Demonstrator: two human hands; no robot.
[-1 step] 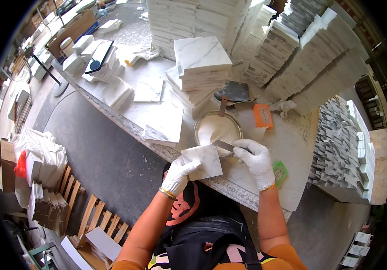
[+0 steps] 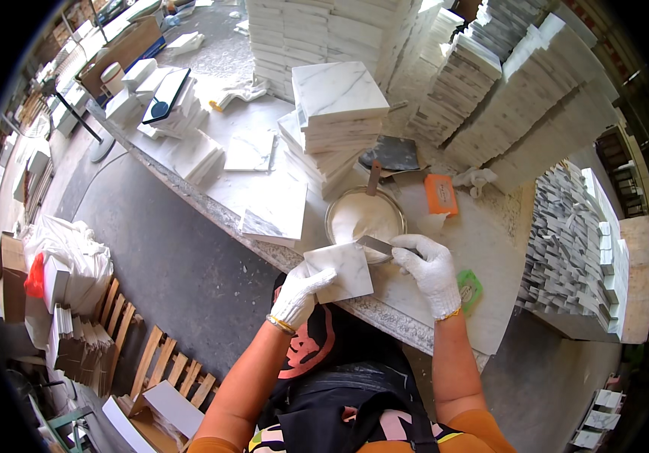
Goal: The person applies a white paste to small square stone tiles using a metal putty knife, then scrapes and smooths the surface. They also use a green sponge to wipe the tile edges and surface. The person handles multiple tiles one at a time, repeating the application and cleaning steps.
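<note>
- The tile (image 2: 346, 275) is in the gloved left hand (image 2: 298, 293), in front of the person and over the near edge of the table (image 2: 407, 326); the thumb lies on its face and the other fingers go out of sight beneath.
- The gloved right hand (image 2: 429, 273) pinches a small flat scraper (image 2: 375, 244) between thumb and fingers, close to the blade's right end.
- The key relation is blade to tile: the scraper's long axis runs from the right fingertips leftward and a little away from the person, and its free end comes to the tile's far right corner. Whether the two touch or one merely overlaps the other, I cannot tell.
- From the right hand, the tile lies to the left and slightly nearer the body; its right side faces that hand, with a gap between glove and tile.
- The bowl (image 2: 327, 228) of white paste (image 2: 362, 214) sits just beyond the tile and blade, and the scraper crosses above its near part. The right hand is the nearer one to the bowl.
- A second scraper (image 2: 373, 178) leans in the bowl at the far side, handle pointing away from the person, well apart from both hands.
</note>
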